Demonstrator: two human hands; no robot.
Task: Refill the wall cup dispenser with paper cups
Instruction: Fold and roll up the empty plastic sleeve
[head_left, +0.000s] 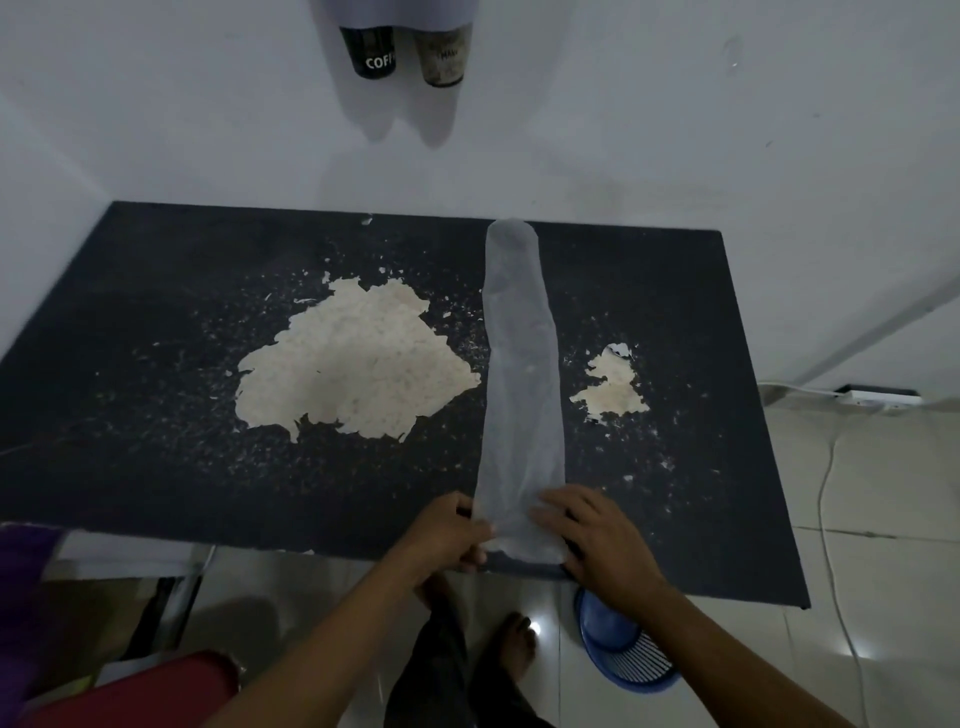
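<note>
My left hand (449, 535) pinches the near edge of the long plastic sleeve (519, 395), a narrow grip on the film alone, so I judge I am flattening it. The sleeve lies flat and looks empty, running from the tabletop's (156, 467) front edge almost to the wall. My right hand (587, 530) presses flat on it, fingers spread, holding nothing. The cup dispenser (400, 13) hangs above, two cups (373, 52) showing. The tabletop stands bare either side.

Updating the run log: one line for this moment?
stage: sleeve handling | both hands on plastic sleeve | sleeve flat on table | dispenser cups on wall
</note>
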